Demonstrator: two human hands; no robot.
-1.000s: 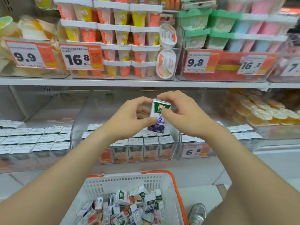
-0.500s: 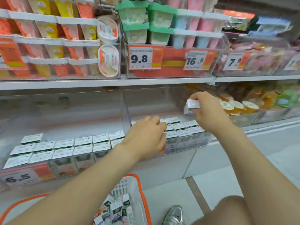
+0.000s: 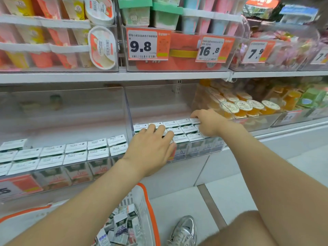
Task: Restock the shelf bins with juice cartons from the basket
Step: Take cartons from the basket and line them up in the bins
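Clear bin (image 3: pixel 129 110) holding about fifteen cartons (image 3: pixel 184 129) in three rows, left hand (image 3: pixel 152 148) flat, fingers spread, on its front cartons, right hand (image 3: pixel 208 123) curled over its back-right carton, grip unclear, basket (image 3: pixel 150 210) of cartons below

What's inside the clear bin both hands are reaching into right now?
The clear bin holds rows of upright juice cartons, tops showing, filling its front; the back floor is bare. The left hand and right hand cover some cartons, so those can't be counted.
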